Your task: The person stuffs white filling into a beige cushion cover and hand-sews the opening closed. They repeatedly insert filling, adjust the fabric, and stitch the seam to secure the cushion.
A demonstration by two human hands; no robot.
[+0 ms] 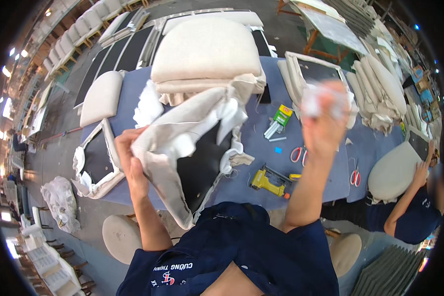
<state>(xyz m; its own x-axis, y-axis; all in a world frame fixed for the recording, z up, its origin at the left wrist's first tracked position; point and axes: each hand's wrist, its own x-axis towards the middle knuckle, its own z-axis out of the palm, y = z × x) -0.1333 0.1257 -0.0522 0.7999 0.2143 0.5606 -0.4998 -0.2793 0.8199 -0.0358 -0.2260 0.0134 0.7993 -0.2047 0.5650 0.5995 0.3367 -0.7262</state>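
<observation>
My left hand [129, 157] grips the edge of a beige fabric seat cover [182, 130] that is half pulled over a black seat board, with white padding showing at its edges. The cover is tilted up off the blue table [261, 143] toward my chest. My right hand [324, 121] is raised above the table and blurred, pinching a tuft of white padding [314, 101]. A yellow staple gun [266, 181] lies on the table between my arms.
A stack of finished beige cushions [204, 54] sits behind the cover. Red scissors [298, 154], a second pair [355, 176] and a green staple box [282, 116] lie on the table. A person in dark blue [412, 212] works on a cushion at the right. Round stools stand below.
</observation>
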